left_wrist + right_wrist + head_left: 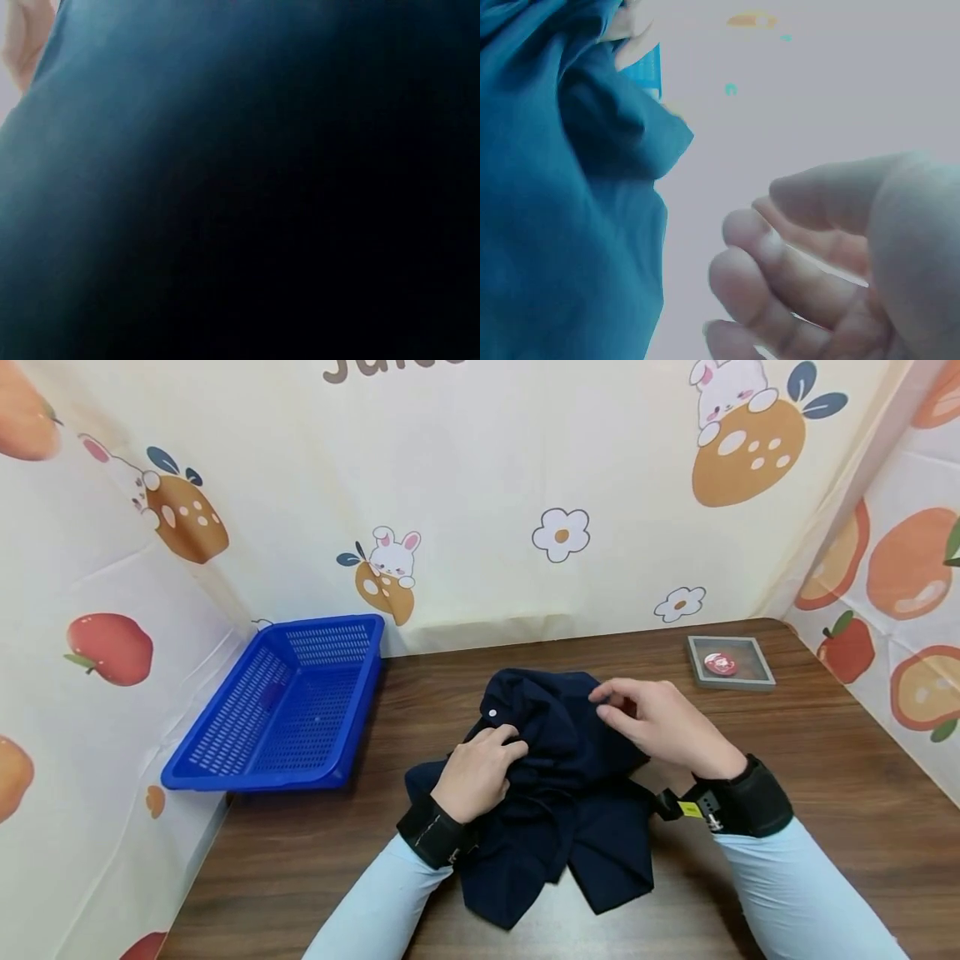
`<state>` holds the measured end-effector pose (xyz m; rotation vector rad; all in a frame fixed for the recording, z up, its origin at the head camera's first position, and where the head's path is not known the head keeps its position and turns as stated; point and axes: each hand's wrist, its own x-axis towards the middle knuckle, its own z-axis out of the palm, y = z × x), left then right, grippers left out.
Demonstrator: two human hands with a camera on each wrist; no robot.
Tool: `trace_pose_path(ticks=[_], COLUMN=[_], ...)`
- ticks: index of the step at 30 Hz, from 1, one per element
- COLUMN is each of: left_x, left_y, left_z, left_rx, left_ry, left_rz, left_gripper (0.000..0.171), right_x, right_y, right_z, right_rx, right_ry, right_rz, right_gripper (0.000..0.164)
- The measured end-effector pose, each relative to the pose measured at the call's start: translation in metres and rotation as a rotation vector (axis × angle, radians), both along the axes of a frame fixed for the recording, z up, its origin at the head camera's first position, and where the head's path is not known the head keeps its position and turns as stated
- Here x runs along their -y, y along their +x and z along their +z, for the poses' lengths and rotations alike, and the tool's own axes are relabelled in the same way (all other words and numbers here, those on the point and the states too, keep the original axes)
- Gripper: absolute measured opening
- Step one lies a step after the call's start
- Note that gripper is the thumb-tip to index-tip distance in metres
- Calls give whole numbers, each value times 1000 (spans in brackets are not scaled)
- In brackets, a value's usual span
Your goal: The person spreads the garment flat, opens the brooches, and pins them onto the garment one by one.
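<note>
Gray tray holds 1 red badge; left hand grips navy garment, right hand relaxed.

Dark blue fabric occupies nearly the whole left wrist view, out of focus. Tone grades from hazy, lighter blue at upper left to near black across the centre and lower right, where surface detail cannot be made out. The fabric's edge slants from the top margin down to the left margin. Outside that edge, in the upper left corner, a blurred part of a hand is visible; a pale background shows below it.
</note>
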<state>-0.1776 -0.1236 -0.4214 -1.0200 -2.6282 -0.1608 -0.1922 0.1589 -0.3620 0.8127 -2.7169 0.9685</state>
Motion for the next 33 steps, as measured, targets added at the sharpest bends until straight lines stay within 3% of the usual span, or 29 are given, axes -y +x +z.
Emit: trace_pose_path(ticks=[5,11,17,25,29,33], left_x=[4,15,31,54,63,72], left_y=[1,0,1,4,3,-1], left_z=[8,23,44,61,63,58], left_rx=[81,197,207,199,212,266], left_ry=[20,112,209,238,237,202], left_rz=[1,7,8,97,138,236], left_gripper=[46,65,62,43,42,47], right_x=[21,31,25,15,11,5], right_y=[-11,-18,-18,-17,-17,-21], right_z=[-6,-22,-30,-26,-26,-28], right_rx=[-77,-59,-14,9,39,97], right_ry=[-93,-55,-48,-44,-38,-26], right_rz=[-44,-22,-56,-68,-77,-92], right_gripper=[24,37,43,46,50,57])
